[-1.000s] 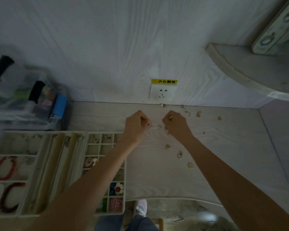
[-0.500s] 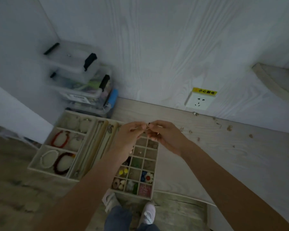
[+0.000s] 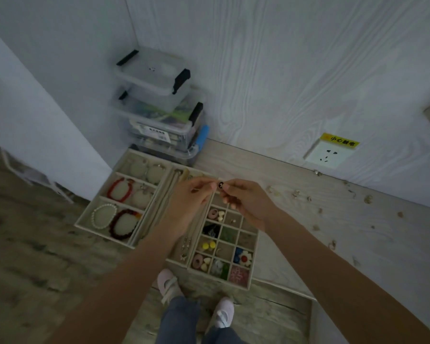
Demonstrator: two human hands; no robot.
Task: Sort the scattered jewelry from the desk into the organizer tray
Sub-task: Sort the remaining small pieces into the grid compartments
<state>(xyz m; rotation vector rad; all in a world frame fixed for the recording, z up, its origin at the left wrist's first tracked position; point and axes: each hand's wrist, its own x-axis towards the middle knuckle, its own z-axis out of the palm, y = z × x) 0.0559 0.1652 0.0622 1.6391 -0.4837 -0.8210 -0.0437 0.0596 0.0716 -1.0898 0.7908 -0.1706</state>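
My left hand (image 3: 189, 199) and my right hand (image 3: 246, 199) meet above the beige organizer tray (image 3: 255, 259). Together they pinch a small dark earring (image 3: 220, 184) between their fingertips, over the tray's far end. The gridded section holds small colourful pieces in several cells, among them a white flower (image 3: 245, 257) and yellow beads (image 3: 208, 245). A left section (image 3: 85, 217) holds a red bracelet (image 3: 119, 190), a pearl bracelet (image 3: 104, 216) and a dark red bracelet (image 3: 123, 224). Several small gold pieces (image 3: 296, 194) lie scattered on the desk to the right.
Stacked clear plastic boxes (image 3: 159, 105) with black latches stand behind the tray against the wall. A wall socket (image 3: 328, 155) with a yellow label sits at desk level. The desk's front edge runs just below the tray; my feet (image 3: 168, 285) and the floor show beneath.
My view swung left from the scattered pieces to the tray. Both hands travelled left with the small earring pinched between them and now hover over the tray's far end.
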